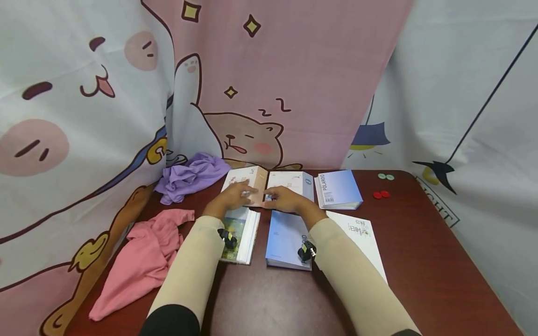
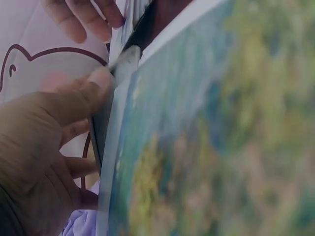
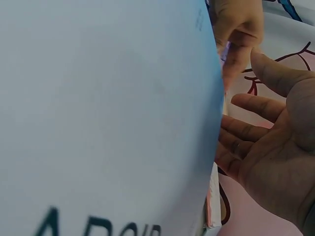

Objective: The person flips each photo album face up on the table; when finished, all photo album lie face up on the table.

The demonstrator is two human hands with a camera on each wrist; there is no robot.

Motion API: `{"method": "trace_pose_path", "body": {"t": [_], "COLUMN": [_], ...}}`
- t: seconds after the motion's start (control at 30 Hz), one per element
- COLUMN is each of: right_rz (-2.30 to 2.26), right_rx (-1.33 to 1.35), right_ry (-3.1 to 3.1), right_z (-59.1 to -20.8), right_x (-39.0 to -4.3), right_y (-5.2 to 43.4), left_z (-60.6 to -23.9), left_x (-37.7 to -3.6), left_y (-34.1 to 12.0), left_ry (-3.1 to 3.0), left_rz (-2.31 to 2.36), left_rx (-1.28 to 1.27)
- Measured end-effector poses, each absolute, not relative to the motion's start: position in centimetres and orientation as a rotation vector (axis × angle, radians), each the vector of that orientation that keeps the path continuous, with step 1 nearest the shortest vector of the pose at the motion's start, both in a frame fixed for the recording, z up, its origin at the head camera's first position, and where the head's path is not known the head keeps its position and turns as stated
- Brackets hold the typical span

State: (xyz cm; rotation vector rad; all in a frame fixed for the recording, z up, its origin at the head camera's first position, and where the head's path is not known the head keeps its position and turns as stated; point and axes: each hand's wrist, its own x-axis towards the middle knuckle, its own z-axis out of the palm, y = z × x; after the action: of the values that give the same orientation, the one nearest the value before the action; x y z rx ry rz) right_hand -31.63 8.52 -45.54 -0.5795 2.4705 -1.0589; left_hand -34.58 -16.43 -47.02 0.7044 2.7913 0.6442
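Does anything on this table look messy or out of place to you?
Two crumpled cloths stand out: a purple cloth bunched at the back left and a pink cloth sprawled over the table near its left edge. The small albums lie at loose angles. Both hands, left hand and right hand, rest on an open album. Nothing looks spilled or damaged.

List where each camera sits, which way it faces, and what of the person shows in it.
Head: looks forward and down on the table; both sleeved forearms, left hand and right hand on the open album.
Left wrist: low over the table, looking along the photo-cover album; left hand close up.
Right wrist: low behind the blue album; right hand, palm showing.
Shared: both wrist views show the other hand's fingers and the cartoon backdrop.
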Motion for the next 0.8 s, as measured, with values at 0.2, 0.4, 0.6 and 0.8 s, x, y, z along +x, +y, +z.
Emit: {"method": "trace_pose_path", "body": {"t": [0.2,0.4,0.6,0.8], "right_rz": [-1.109,-1.235,-1.39,-1.558], "right_rx": [-0.548,-0.597,-0.636,-0.673], "right_ry": [2.444,2.371,2.345,2.237], "right_z": [-46.2,-46.3,-45.9,-45.4], "right_x": [-31.6,-31.6,-31.3,-31.2], "right_y": [8.3,7.7,7.4,6.8], "left_z": [-47.3,-47.3,-47.1,-47.2], "left_x": [-34.3,-34.0,-33.9,-33.8], "left_y": [-17.1,-17.3,-17.4,-17.1], "left_ry": [2.824,2.845,2.778,2.683], "left_rz": [0.771,0.966,1.266,1.512], "left_rx": [0.755,0.79,0.809,0.755]}}
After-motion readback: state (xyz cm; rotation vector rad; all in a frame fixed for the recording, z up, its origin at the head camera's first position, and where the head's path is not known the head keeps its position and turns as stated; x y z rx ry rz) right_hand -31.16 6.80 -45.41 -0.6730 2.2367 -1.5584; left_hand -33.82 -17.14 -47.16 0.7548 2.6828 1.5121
